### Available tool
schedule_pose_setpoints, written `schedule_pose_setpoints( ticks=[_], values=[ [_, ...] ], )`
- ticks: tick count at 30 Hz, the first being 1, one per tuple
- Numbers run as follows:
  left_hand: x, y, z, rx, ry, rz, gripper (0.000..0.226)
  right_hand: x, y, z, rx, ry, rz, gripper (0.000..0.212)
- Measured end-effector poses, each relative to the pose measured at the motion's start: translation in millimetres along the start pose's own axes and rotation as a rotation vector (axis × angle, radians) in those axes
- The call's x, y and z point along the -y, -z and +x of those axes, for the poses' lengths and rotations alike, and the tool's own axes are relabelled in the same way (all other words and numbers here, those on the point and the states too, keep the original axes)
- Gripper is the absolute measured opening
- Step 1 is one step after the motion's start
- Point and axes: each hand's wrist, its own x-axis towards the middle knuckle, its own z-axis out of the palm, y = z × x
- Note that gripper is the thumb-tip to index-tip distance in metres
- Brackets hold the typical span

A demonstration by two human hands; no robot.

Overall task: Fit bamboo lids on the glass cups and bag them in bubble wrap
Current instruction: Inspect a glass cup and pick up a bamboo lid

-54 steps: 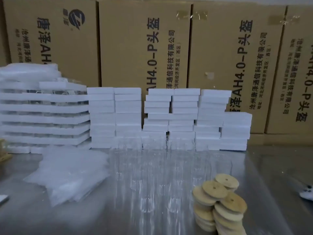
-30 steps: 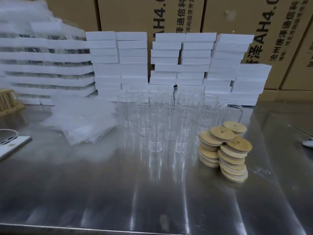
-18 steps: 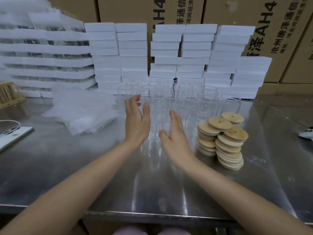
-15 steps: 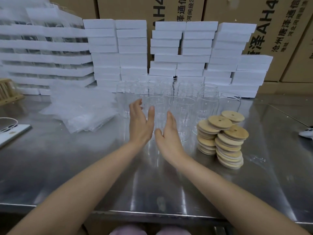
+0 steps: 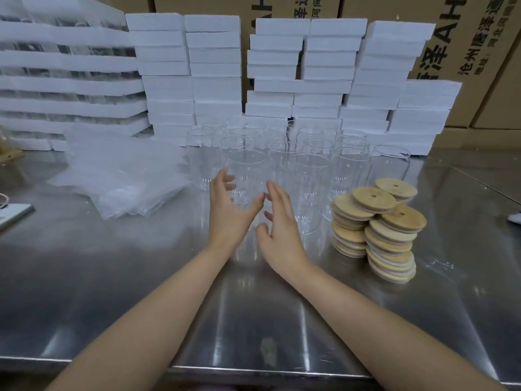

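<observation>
From the head camera we see our left hand (image 5: 228, 210) and right hand (image 5: 277, 221) both open and empty, just short of the nearest glass cup (image 5: 248, 179). Bamboo lids (image 5: 375, 221) are stacked to its right, bubble wrap (image 5: 118, 176) to its left. The glass looks slick and fragile; we should grip its sides.

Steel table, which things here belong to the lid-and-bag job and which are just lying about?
Job: glass cups, bamboo lids, bubble wrap bags, both hands, left and right.
Lying about: white foam blocks, cardboard cartons, wooden rack.
</observation>
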Motion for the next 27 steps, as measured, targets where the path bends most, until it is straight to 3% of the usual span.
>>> schedule_pose_setpoints(
  ticks=[6, 10, 14, 22, 27],
  values=[
    [-4.0, 18.5, 9.8, -0.058, -0.120, -0.055, 0.077, -5.8, -0.2, 14.7, 0.084, 0.118, 0.043, 0.074],
    [0.5, 17.1, 4.5, 0.071, -0.171, -0.078, 0.077, -17.6, 4.7, 27.0, -0.065, -0.010, 0.151, 0.063],
    [6.5, 11.2, 1.2, 0.157, -0.219, -0.040, 0.077, -32.0, 10.7, 34.5, -0.068, -0.027, 0.137, 0.063],
    [3.9, 15.2, 0.4, 0.235, -0.236, -0.001, 0.086, -40.8, 14.2, 30.5, 0.106, 0.085, 0.038, 0.080],
    [-1.6, 13.9, -2.1, 0.276, -0.371, 0.014, 0.082, -38.3, 16.2, 26.9, 0.082, 0.085, 0.130, 0.100]
  ],
)
